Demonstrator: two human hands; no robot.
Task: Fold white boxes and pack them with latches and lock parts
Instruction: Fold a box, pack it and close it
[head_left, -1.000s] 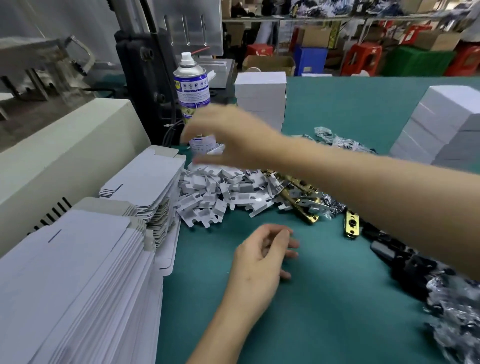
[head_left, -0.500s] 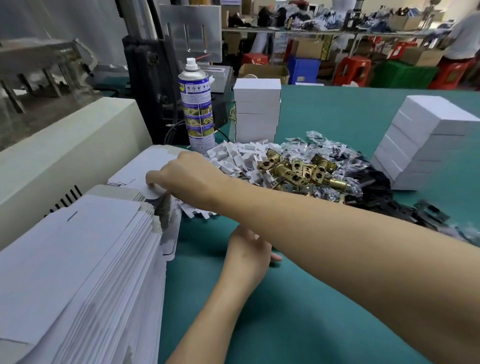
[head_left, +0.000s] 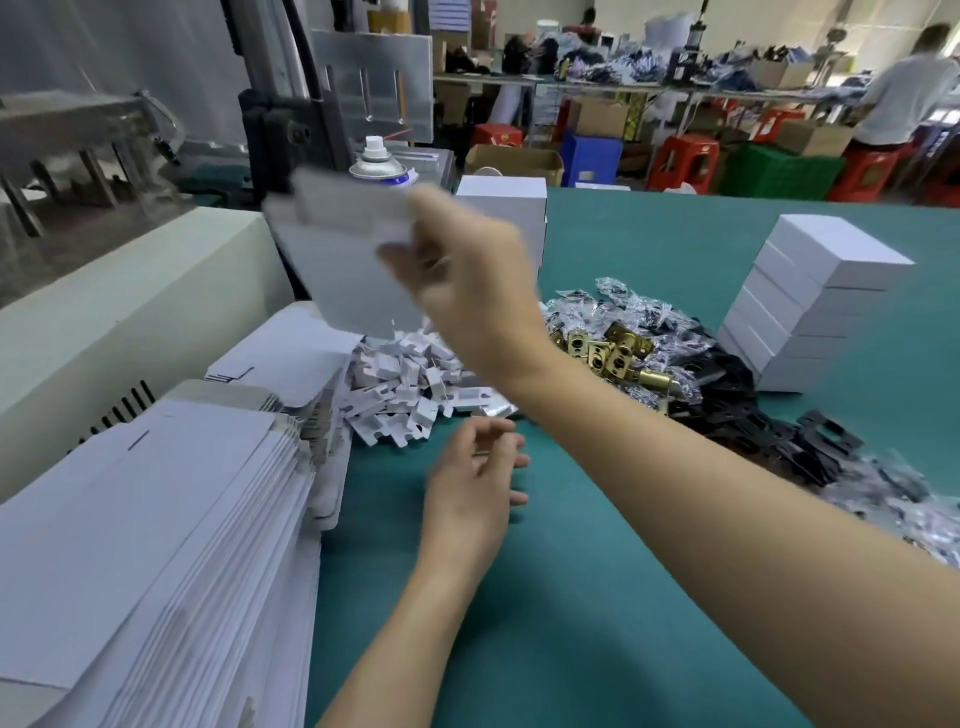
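Observation:
My right hand (head_left: 467, 280) grips a flat white box blank (head_left: 343, 260) by its right edge and holds it in the air above the table, blurred by motion. Below it my left hand (head_left: 478, 483) hovers over the green table (head_left: 571, 597) with fingers loosely spread, holding nothing. Stacks of flat box blanks (head_left: 156, 519) lie at the left. A heap of white card inserts (head_left: 405, 384) sits behind my left hand. Brass latches (head_left: 608, 353), bagged parts (head_left: 623, 306) and black plates (head_left: 748, 431) lie to the right.
Folded white boxes stand in a stack at the right (head_left: 810, 301) and another at the back (head_left: 504, 218). A spray can (head_left: 376, 166) stands behind the raised blank. A beige machine (head_left: 130, 291) fills the left side. A person (head_left: 904, 98) works far behind.
My right hand took a blank from the left stack and lifted it up and to the right. My left hand rose slightly and spread its fingers.

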